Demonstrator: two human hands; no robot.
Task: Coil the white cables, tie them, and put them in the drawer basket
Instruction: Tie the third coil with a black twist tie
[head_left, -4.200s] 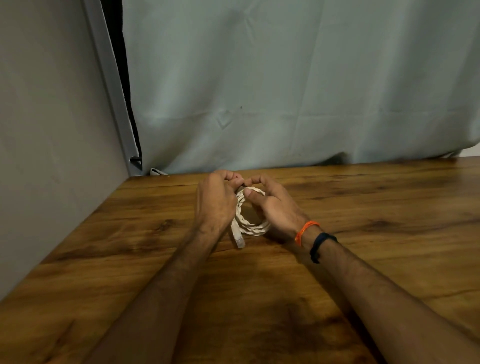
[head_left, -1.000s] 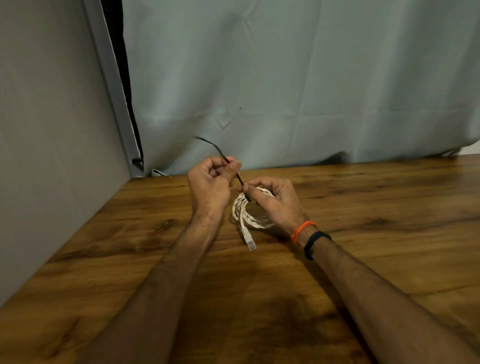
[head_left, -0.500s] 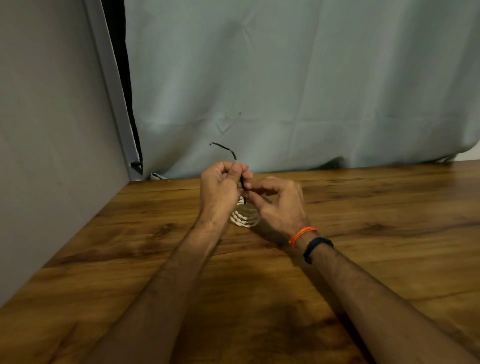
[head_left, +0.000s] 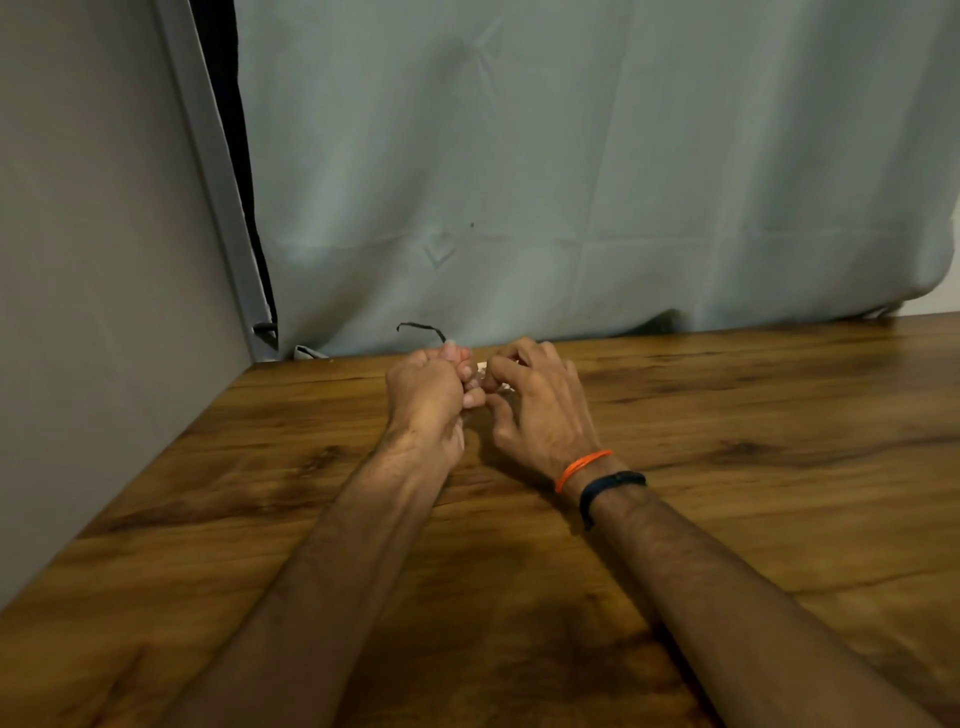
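Hands meet above the wooden table (head_left: 727, 467), near its far edge. Your left hand (head_left: 428, 397) is fisted around one black tie (head_left: 421, 327), whose end curls up behind it. Your right hand (head_left: 540, 405) curls its fingers over one white cable (head_left: 482, 368), mostly hidden between both hands. Two bands (head_left: 597, 475) circle your right wrist.

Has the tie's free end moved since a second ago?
Yes. The tie end, gripped by the left hand, has dropped: it reached well up the curtain before, and now sits just above the table edge.
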